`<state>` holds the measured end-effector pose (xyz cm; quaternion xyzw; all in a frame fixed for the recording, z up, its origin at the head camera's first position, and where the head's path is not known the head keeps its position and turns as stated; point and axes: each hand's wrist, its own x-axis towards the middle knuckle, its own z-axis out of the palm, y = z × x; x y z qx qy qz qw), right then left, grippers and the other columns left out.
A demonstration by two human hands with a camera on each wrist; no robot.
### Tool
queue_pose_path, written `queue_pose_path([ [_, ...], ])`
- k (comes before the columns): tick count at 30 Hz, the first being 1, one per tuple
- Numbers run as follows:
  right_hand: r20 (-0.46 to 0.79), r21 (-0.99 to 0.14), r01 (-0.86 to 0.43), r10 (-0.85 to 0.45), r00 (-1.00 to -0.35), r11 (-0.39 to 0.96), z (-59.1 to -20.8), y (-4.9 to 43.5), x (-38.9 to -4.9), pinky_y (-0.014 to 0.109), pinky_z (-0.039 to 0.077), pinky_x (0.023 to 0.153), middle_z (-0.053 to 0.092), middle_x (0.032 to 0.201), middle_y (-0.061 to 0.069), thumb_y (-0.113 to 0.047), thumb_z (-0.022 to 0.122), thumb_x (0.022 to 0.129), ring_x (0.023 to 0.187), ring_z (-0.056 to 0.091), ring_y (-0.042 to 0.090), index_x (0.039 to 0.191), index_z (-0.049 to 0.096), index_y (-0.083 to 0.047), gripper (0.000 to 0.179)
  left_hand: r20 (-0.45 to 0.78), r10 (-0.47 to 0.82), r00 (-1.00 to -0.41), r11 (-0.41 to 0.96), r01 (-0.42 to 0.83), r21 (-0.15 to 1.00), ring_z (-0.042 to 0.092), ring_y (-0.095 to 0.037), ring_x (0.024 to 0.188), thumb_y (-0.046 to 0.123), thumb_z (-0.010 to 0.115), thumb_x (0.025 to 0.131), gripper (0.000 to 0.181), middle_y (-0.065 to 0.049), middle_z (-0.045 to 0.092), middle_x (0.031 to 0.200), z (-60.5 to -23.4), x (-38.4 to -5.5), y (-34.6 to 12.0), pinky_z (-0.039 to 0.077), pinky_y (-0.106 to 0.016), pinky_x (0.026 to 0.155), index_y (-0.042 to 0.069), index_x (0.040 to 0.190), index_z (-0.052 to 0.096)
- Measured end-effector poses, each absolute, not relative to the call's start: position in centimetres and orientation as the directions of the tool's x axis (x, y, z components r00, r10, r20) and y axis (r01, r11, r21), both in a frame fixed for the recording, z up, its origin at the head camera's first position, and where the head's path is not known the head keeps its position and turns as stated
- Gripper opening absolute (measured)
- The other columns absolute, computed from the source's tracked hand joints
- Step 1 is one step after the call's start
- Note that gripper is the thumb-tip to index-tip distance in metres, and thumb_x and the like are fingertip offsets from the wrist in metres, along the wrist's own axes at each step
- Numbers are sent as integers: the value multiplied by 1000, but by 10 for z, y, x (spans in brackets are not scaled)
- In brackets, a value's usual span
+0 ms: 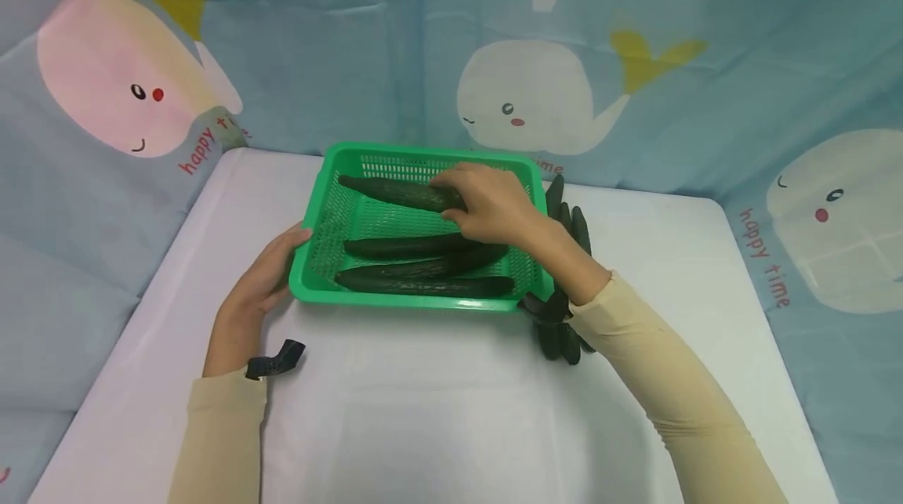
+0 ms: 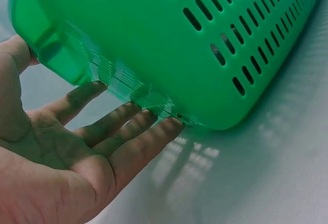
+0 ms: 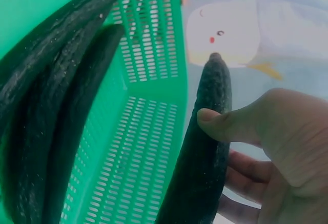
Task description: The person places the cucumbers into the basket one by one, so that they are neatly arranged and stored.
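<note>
In the head view, the right hand [image 1: 490, 202] is clamping thumb and fingers on one long, dark cucumber [image 1: 398, 192] over the far half of the green plastic basket [image 1: 416, 299]. Three cucumbers [image 1: 423, 286] are lying inside; at least three others [image 1: 570, 349] are lying on the white table [image 1: 423, 426]. In the left wrist view, the left hand [image 2: 66, 142] is gripping the slotted basket, thumb at the rim, four fingers resting apart. In the right wrist view, the held cucumber is showing bumpy, tapering skin.
</note>
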<state>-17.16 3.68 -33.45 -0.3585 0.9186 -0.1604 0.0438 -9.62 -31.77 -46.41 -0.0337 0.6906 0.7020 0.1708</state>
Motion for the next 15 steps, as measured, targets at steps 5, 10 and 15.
queue_pose_path([
  [5, 6, -317, -646, -680, -733, 694, -339, 30, -175, 41, 59, 72, 73, 129, 4, -23, 76, 100, 98, 71, 21, 143, 66, -18, 45, -272, 188, -944, -2, -277, 961, 69, -3, 115, 46, 45, 112, 75, 8, 60, 134, -465, -96, -316, 63, -21, 94, 6, 170, 18],
  [10, -5, -302, -647, -679, -734, 700, -340, 25, -179, 40, 58, 68, 72, 128, 4, -21, 75, 100, 95, 70, 22, 143, 67, -21, 43, -265, 188, -946, -14, -273, 962, 70, -4, 114, 45, 45, 113, 74, 7, 60, 134, -466, -97, -317, 63, -21, 94, 7, 170, 17],
  [15, -21, -320, -639, -679, -733, 700, -343, 22, -182, 41, 58, 71, 71, 130, 5, -20, 74, 101, 98, 70, 24, 143, 66, -19, 43, -277, 181, -944, -20, -285, 958, 69, -2, 116, 45, 46, 112, 75, 9, 59, 134, -465, -97, -318, 62, -20, 95, 7, 170, 17],
])
